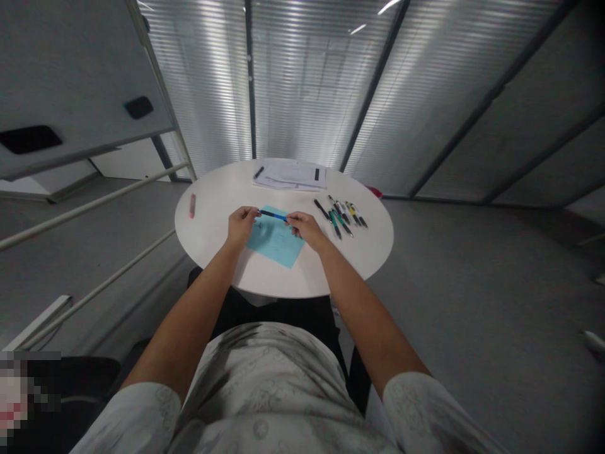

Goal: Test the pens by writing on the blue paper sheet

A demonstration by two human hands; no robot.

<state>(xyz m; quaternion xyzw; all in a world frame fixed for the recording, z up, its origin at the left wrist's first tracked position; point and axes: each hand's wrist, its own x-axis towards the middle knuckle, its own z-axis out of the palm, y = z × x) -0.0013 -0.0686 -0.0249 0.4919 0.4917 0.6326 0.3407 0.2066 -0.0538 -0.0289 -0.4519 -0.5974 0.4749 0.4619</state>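
A blue and black pen (273, 215) is stretched between my two hands, above a light blue sheet of paper (283, 251). My left hand (242, 224) pinches its dark end. The blue end sits in the closed fingers of my right hand (305, 227). Several pens (343, 214) in black, green, white and yellow lie in a loose group to the right of my right hand. The fingers hide both tips of the held pen.
The round white table (212, 243) carries a stack of papers (288, 175) at its far side, with a dark pen (259, 172) on it. A reddish marker-like stick (192, 206) lies near the left edge. A whiteboard frame (161, 88) stands at left; blinds (302, 82) hang behind.
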